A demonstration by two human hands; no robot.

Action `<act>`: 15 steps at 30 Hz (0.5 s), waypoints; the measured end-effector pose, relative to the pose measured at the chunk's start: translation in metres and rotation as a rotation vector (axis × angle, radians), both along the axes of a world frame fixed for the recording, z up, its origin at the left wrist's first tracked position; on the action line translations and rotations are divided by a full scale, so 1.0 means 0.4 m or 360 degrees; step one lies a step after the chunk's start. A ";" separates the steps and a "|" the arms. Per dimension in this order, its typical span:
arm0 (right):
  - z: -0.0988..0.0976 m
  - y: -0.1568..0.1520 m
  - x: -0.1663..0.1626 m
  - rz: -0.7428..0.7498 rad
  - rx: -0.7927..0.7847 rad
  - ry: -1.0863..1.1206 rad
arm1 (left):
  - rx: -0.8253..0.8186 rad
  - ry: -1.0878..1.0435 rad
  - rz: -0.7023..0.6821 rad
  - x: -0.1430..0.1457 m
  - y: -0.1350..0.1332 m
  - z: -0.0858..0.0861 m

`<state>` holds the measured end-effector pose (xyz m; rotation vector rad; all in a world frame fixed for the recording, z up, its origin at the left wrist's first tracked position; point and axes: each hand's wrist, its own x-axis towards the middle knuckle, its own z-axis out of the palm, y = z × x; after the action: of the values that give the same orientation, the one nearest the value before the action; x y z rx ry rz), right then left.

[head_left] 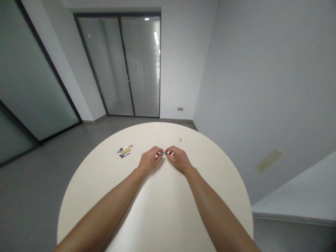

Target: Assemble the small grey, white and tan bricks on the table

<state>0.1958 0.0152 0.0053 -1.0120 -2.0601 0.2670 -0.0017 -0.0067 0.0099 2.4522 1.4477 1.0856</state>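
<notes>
item: small grey plastic part (163,152) | look: detail too small to tell | pose: lying crosswise | place: pinched between left hand (150,160) and right hand (178,158)

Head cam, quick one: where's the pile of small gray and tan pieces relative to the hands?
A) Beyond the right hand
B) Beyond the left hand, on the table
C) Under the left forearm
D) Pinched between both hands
B. The pile of small gray and tan pieces lies on the round cream table, out past the left hand and not touching it.
</notes>
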 end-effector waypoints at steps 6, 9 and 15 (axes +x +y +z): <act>0.003 -0.002 -0.001 -0.0011 0.0003 -0.0026 | 0.0010 0.0045 0.0023 -0.001 -0.001 0.000; 0.004 -0.002 -0.001 -0.0022 -0.0007 -0.0042 | -0.0014 0.0041 0.0038 0.000 0.000 -0.003; 0.005 -0.007 -0.003 -0.0006 -0.0051 -0.0027 | -0.0067 0.0034 0.0018 -0.003 0.005 -0.011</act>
<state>0.1946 0.0124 0.0074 -1.0403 -2.0750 0.2911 -0.0027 -0.0046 0.0055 2.4373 1.4771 1.0228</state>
